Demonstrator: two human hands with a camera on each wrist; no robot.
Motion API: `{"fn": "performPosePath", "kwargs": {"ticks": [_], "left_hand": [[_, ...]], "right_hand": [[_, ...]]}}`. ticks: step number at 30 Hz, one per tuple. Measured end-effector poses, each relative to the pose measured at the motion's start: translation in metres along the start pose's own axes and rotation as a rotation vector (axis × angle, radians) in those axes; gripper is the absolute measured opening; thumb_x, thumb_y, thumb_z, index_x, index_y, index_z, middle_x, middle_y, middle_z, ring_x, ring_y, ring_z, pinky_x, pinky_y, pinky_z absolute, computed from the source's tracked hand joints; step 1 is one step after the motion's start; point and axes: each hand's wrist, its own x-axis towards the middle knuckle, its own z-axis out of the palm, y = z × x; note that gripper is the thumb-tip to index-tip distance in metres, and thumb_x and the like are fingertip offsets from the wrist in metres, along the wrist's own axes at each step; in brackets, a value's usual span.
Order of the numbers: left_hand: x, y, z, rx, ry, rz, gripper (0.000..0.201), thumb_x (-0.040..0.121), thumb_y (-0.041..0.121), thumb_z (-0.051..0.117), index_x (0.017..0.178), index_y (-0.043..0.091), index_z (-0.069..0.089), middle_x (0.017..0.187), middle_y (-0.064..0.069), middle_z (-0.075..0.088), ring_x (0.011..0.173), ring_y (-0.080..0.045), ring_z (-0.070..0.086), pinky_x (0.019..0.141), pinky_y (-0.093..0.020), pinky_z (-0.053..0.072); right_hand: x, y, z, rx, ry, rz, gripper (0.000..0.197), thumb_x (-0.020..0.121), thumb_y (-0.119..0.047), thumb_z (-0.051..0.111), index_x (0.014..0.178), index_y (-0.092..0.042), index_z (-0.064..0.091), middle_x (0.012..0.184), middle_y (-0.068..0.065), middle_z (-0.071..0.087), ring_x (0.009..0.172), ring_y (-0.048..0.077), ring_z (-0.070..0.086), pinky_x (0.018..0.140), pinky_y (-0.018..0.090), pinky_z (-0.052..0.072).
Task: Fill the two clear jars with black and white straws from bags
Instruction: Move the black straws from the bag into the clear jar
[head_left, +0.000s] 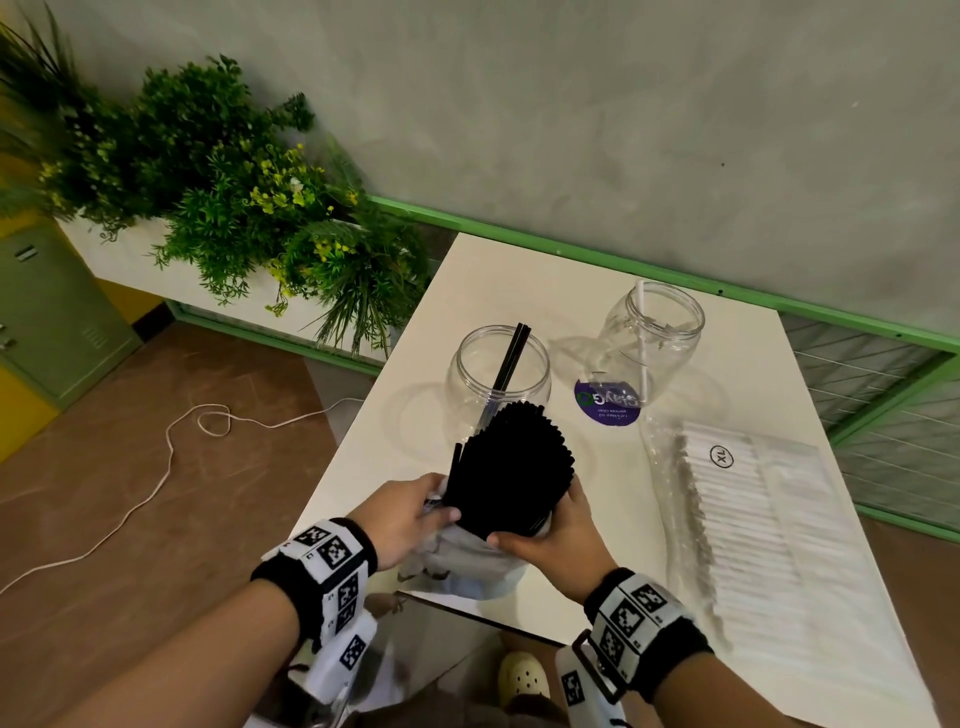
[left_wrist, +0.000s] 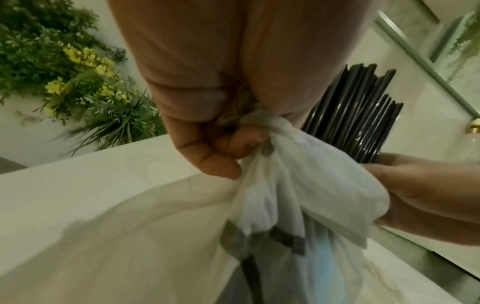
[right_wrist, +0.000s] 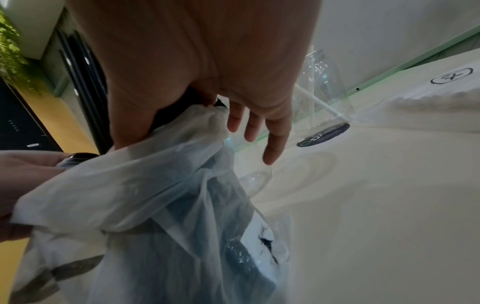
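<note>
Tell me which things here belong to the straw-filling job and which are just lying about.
Job:
- bundle of black straws, held by right hand
- white plastic bag, gripped by left hand
- left jar
- right jar
- pack of white straws

Lying about:
- purple round sticker
- plants
- white cord

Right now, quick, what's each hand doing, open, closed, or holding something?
Left hand: closed, gripping the bunched plastic bag.
Right hand: holding the bundle of black straws, thumb across its front, other fingers loosely extended.
</note>
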Motion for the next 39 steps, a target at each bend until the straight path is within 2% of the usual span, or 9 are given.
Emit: {"fn": "performPosePath", "kwargs": {"ticks": [2,6,10,15,18,22,26,34,39], "left_hand": [[0.0,0.002,-0.001,0.069,0.062,0.021,0.013,0.094,0.035,0.053,0.097,0.022,0.052,0.092,0.0,0.062,0.088,-0.017,0.057,0.07,-0.025,0.035],[-0.002,0.003,0.001,-0.116,0.122,-0.002,0.017,0.092,0.025,0.057,0.078,0.026,0.048,0.077,0.003,0.058,0.078,-0.019,0.055,0.067,-0.026,0.038],[-0.003,0.004,-0.002,-0.364,0.126,-0.022,0.015,0.079,0.032,0.054,0.09,0.023,0.055,0.088,-0.002,0.065,0.087,-0.022,0.058,0.085,-0.037,0.046],[-0.001,0.023,-0.001,-0.606,-0.051,0.004,0.069,0.059,0.02,0.066,0.125,0.024,0.043,0.121,0.004,0.059,0.114,-0.007,0.056,0.097,-0.027,0.046],[0.004,0.03,0.007,-0.544,-0.013,0.063,0.086,0.061,0.015,0.082,0.132,0.028,0.035,0.125,0.013,0.055,0.116,0.004,0.051,0.096,-0.016,0.041],[0.016,0.033,0.015,-0.397,0.144,0.007,0.105,0.048,0.033,0.089,0.133,0.044,0.028,0.113,0.02,0.062,0.106,0.006,0.057,0.092,-0.019,0.047],[0.019,0.031,0.018,-0.406,0.179,-0.056,0.089,0.051,0.022,0.091,0.118,0.044,0.037,0.099,0.022,0.066,0.093,0.013,0.058,0.078,-0.008,0.045],[0.004,0.014,-0.001,-0.507,0.2,-0.091,0.071,0.053,0.02,0.092,0.106,0.039,0.049,0.096,0.034,0.064,0.093,0.016,0.058,0.077,-0.006,0.043],[-0.005,-0.001,-0.026,-0.553,0.241,-0.058,0.066,0.057,0.011,0.089,0.108,0.03,0.05,0.089,0.027,0.068,0.088,0.015,0.059,0.071,-0.002,0.041]], "right_hand": [[-0.003,-0.002,0.003,0.109,-0.059,0.02,0.095,0.05,-0.059,0.08,0.132,-0.029,0.043,0.131,-0.004,0.041,0.119,-0.005,0.042,0.102,0.011,0.034],[-0.002,-0.001,0.009,0.232,-0.099,0.03,0.089,0.053,-0.045,0.091,0.128,-0.024,0.049,0.129,0.004,0.052,0.121,0.01,0.053,0.102,0.039,0.046],[0.003,-0.011,0.002,0.258,-0.053,-0.016,0.08,0.05,-0.035,0.092,0.117,-0.041,0.049,0.127,0.005,0.053,0.118,0.013,0.055,0.1,0.04,0.046],[0.012,-0.021,-0.018,0.224,-0.098,-0.092,0.073,0.05,-0.035,0.086,0.108,-0.056,0.045,0.123,0.003,0.053,0.113,0.005,0.055,0.096,0.027,0.046],[0.017,-0.018,-0.023,0.209,-0.124,-0.086,0.073,0.051,-0.038,0.086,0.11,-0.048,0.045,0.123,0.001,0.052,0.112,0.001,0.054,0.097,0.026,0.046],[0.019,-0.015,-0.029,0.193,-0.191,-0.155,0.075,0.059,-0.035,0.085,0.109,-0.067,0.039,0.125,0.006,0.049,0.115,0.009,0.053,0.097,0.027,0.045],[0.026,-0.017,-0.034,0.147,-0.249,-0.193,0.075,0.062,-0.035,0.084,0.112,-0.067,0.037,0.126,0.001,0.048,0.117,0.007,0.05,0.098,0.029,0.044],[0.037,-0.041,-0.017,0.142,-0.28,-0.205,0.076,0.059,-0.034,0.083,0.112,-0.066,0.041,0.125,0.001,0.052,0.116,0.009,0.053,0.098,0.033,0.046],[0.049,-0.061,0.003,0.029,-0.244,-0.24,0.067,0.057,-0.043,0.08,0.113,-0.047,0.044,0.12,-0.008,0.049,0.108,0.003,0.054,0.092,0.024,0.046]]}}
